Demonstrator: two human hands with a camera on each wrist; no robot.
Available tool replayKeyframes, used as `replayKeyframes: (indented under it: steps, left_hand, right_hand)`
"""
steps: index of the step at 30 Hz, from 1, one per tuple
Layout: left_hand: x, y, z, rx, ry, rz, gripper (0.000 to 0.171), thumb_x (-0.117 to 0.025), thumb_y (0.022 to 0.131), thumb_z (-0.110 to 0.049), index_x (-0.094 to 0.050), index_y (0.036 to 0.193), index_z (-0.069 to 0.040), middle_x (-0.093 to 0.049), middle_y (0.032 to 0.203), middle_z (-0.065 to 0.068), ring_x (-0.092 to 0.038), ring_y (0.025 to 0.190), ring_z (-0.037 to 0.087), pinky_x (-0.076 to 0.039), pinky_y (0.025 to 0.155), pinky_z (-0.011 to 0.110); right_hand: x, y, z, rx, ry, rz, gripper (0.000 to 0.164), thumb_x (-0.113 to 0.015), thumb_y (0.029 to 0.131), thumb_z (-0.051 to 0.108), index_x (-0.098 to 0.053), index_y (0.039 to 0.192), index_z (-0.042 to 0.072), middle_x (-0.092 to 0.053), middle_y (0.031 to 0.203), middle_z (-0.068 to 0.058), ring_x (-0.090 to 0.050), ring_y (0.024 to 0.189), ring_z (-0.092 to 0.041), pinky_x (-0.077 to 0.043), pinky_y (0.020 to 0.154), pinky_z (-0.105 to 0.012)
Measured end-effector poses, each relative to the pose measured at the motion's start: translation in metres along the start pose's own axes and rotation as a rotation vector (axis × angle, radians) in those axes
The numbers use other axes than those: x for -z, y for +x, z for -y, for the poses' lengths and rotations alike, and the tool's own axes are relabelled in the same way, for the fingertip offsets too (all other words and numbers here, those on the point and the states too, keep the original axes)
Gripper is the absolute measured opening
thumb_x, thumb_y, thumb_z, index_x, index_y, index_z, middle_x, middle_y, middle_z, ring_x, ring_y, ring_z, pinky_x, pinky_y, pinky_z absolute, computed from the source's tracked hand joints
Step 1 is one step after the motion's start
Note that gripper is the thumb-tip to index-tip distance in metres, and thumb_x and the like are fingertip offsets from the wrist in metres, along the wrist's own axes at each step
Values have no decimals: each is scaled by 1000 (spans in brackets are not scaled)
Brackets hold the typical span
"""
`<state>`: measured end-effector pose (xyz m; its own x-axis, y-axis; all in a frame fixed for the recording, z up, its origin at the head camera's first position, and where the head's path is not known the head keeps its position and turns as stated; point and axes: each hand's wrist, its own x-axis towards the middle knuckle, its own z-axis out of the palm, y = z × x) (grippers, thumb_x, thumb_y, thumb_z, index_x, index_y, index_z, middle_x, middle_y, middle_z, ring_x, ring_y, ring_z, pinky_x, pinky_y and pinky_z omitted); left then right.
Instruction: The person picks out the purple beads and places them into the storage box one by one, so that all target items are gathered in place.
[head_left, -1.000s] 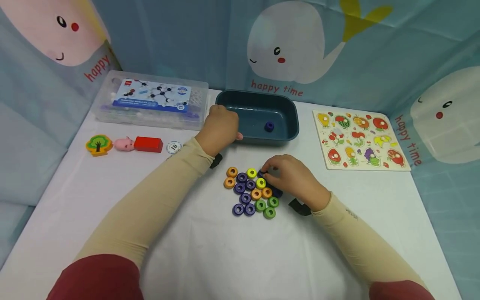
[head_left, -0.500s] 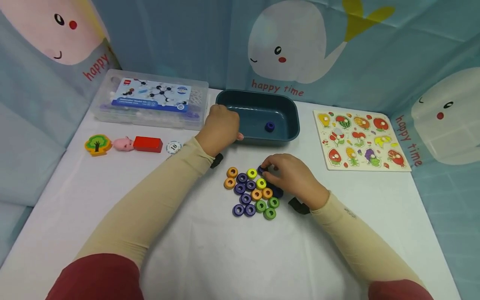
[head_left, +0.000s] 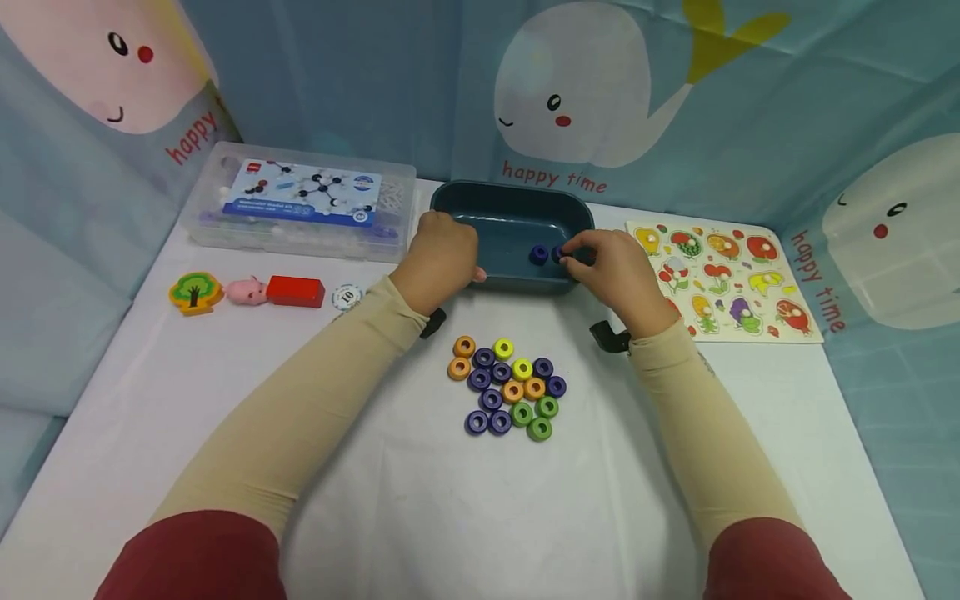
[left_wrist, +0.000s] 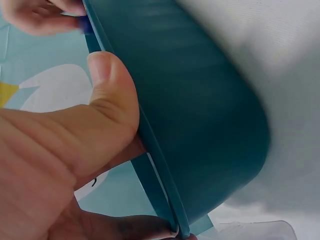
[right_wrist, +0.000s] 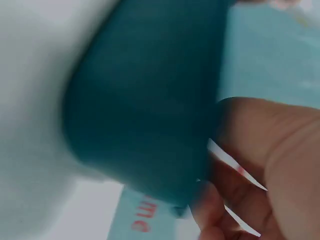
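My left hand [head_left: 442,254] grips the left end of a dark teal rectangular tub [head_left: 517,285]; in the left wrist view its thumb [left_wrist: 112,85] presses the rim. Over the tub's right end, my right hand [head_left: 618,271] pinches a small purple ring [head_left: 557,253] between thumb and fingertips. Another purple ring [head_left: 538,254] lies inside on the tub floor. In front of the tub, several rings lie flat in a loose cluster, among them a purple ring [head_left: 491,399], an orange ring [head_left: 512,392], a yellow ring [head_left: 522,369] and a green ring [head_left: 539,429].
A clear lidded model kit box [head_left: 300,196] stands left of the tub. Nearer sit a toy tree [head_left: 196,292], a pink pig figure [head_left: 246,290], a red block [head_left: 296,292] and a round token [head_left: 347,297]. A fruit puzzle board [head_left: 720,283] lies right, partly behind my right hand.
My right hand has lifted a purple ring from the cluster's upper right and carried it up over the tub. My left hand has stayed on the tub.
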<state>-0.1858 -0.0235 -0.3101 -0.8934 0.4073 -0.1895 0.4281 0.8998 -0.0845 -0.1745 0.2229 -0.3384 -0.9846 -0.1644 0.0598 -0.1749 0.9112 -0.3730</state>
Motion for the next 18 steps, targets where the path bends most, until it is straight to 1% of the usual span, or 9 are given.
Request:
replayKeyframes:
  steps: [1,3,7,9,12,18]
  left_hand:
    - [0,0,0,0,2,3,52,-57,96,-56,-75,107,-8,-75,110,10,-63,108,34,-48,95,45]
    - [-1,0,-1,-4,4,2,52,-57,96,-56,-75,107,-8,-75,109,10,-64,106,33,-49,94,44]
    - [-2,-1,-2,-22,16,-24,51,-57,97,-54,-75,107,-7,-76,107,10,-64,104,32,-50,93,44]
    - [-2,-2,-1,-26,17,-37,50,-57,97,-53,-75,107,-7,-76,106,11,-65,104,33,-50,94,44]
    - [-1,-2,-1,-21,7,-38,51,-57,97,-53,-75,107,-7,-76,108,12,-64,106,34,-50,95,45]
    - [-2,1,1,-2,-30,-12,52,-59,95,-54,-75,107,-7,-75,111,13,-64,111,36,-48,99,47]
  right_hand:
    - [-3,6,-3,-6,-16,8,21,-70,94,27,-76,111,15,-73,111,-8,-57,95,-29,-44,92,-47]
    - [-9,16,-7,-19,-53,7,22,-70,94,27,-76,111,15,-74,110,-9,-57,94,-30,-44,85,-47]
    - [-17,29,-7,-44,-112,-24,23,-70,94,29,-77,110,15,-74,104,-11,-51,90,-31,-39,83,-45]
    - [-19,33,-6,-55,-133,-29,23,-70,94,29,-77,110,15,-74,103,-11,-51,91,-31,-39,84,-46]
    - [-21,36,-3,-70,-168,-11,23,-69,94,29,-76,111,15,-73,104,-13,-52,93,-33,-40,87,-48]
    - [-23,41,2,-86,-252,53,24,-70,94,31,-75,112,16,-73,102,-13,-50,96,-34,-39,90,-50]
